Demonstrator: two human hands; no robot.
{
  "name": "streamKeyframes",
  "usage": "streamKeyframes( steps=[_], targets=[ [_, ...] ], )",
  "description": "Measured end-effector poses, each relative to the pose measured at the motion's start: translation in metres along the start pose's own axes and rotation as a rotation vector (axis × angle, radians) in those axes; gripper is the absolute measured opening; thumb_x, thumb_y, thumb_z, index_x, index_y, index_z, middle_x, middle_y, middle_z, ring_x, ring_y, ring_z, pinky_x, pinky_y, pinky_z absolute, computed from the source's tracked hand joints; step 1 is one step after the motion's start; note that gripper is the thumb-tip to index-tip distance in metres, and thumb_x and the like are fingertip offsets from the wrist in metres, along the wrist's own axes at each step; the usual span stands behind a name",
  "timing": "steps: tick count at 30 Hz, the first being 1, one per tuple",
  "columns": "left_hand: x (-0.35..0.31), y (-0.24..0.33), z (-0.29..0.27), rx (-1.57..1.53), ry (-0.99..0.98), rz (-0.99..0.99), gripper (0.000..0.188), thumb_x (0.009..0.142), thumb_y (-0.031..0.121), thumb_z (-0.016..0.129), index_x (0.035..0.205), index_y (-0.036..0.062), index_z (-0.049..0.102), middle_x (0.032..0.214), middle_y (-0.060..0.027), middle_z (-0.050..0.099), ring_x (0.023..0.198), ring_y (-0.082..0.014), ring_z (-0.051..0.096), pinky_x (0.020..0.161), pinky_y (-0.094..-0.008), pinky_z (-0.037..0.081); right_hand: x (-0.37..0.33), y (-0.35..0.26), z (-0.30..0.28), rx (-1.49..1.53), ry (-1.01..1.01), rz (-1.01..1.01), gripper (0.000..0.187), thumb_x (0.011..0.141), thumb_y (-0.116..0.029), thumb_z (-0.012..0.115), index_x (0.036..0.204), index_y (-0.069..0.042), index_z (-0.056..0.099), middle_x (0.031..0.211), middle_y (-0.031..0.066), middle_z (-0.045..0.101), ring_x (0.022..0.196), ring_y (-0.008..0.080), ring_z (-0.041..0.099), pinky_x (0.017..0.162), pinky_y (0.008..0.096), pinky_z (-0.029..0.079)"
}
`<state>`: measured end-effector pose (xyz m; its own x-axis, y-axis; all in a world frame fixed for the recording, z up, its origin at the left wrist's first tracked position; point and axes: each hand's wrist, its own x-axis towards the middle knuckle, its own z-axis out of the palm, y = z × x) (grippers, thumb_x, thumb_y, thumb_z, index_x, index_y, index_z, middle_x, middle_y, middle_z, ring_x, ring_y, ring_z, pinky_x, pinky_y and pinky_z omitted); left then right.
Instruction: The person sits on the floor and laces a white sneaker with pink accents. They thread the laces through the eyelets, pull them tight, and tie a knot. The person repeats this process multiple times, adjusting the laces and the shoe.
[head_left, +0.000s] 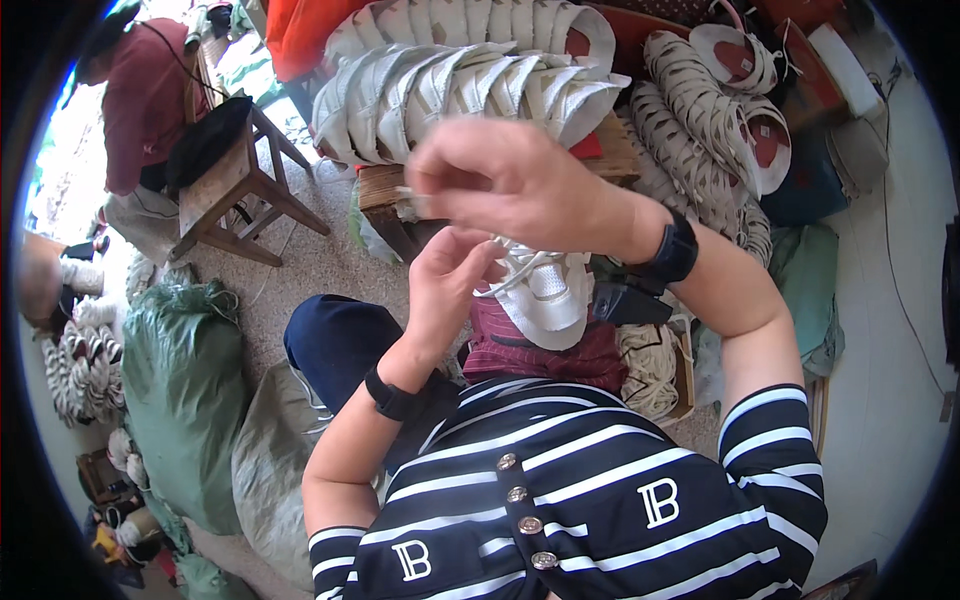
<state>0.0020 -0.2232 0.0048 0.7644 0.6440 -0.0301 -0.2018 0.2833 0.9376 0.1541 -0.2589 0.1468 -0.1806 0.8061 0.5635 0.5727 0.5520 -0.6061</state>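
A white shoe upper (550, 318) lies on my lap over a dark red striped cloth (490, 345), with white laces (518, 262) crossing its opening. My left hand (450, 275) is closed at the upper's left edge, thumb and fingers pinched together by the laces. Just above it, my right hand (500, 185) is raised with curled fingers, smeared by motion. A short pale end sticks out at its fingertips and looks like a lace. The right hand and wrist cover the far end of the upper.
Nested rows of white shoe uppers (440, 95) rest on a wooden stool (385, 190) ahead. More stacked uppers (690, 140) stand at the right. A box of pale laces (650, 375) sits by my right side. Leftward are a green sack (185, 390), a wooden chair (225, 190) and another person (150, 100).
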Motion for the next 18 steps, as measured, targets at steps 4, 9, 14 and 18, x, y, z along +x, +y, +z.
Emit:
streamKeyframes(
  steps=[4, 9, 14, 18],
  targets=[
    [0.009, 0.002, 0.011, 0.543, 0.002, 0.16, 0.011, 0.094, 0.006, 0.066, 0.089, -0.0023, 0.067, 0.078, -0.0012, 0.066, 0.072, -0.0064, 0.06, 0.057, -0.025, 0.044, 0.03, -0.022, -0.002, 0.124, 0.007, -0.112, 0.011, 0.086, 0.0, 0.068, 0.094, -0.001, 0.062, 0.086, 0.0051, 0.062, 0.08, 0.0132, 0.063, 0.071, 0.028, 0.052],
    [0.026, -0.015, 0.021, 0.766, 0.089, 0.356, 0.012, 0.09, 0.01, 0.069, 0.085, -0.0011, 0.068, 0.076, -0.0018, 0.063, 0.068, -0.01, 0.056, 0.053, -0.0284, 0.042, 0.017, -0.023, -0.007, 0.253, -0.074, -0.062, 0.013, 0.083, 0.002, 0.069, 0.094, -0.001, 0.064, 0.089, 0.005, 0.063, 0.08, 0.0127, 0.063, 0.071, 0.0264, 0.052],
    [0.036, -0.004, 0.032, 0.984, 0.038, 0.566, 0.008, 0.083, 0.009, 0.072, 0.085, 0.0021, 0.069, 0.078, -0.005, 0.062, 0.073, -0.0187, 0.057, 0.062, -0.0327, 0.044, 0.003, -0.03, -0.013, 0.463, -0.111, 0.005, 0.013, 0.083, 0.001, 0.07, 0.094, -0.001, 0.065, 0.089, 0.0047, 0.062, 0.079, 0.013, 0.062, 0.069, 0.0271, 0.051],
    [0.042, 0.006, 0.041, 1.047, -0.055, 0.635, 0.01, 0.078, 0.009, 0.074, 0.086, 0.0046, 0.07, 0.08, -0.0076, 0.062, 0.078, -0.0256, 0.057, 0.07, -0.0362, 0.046, -0.033, -0.035, 0.029, 0.438, -0.082, -0.054, 0.007, 0.078, -0.004, 0.067, 0.081, -0.001, 0.061, 0.081, 0.0128, 0.063, 0.076, 0.0279, 0.063, 0.074, 0.0384, 0.049]
  ],
)
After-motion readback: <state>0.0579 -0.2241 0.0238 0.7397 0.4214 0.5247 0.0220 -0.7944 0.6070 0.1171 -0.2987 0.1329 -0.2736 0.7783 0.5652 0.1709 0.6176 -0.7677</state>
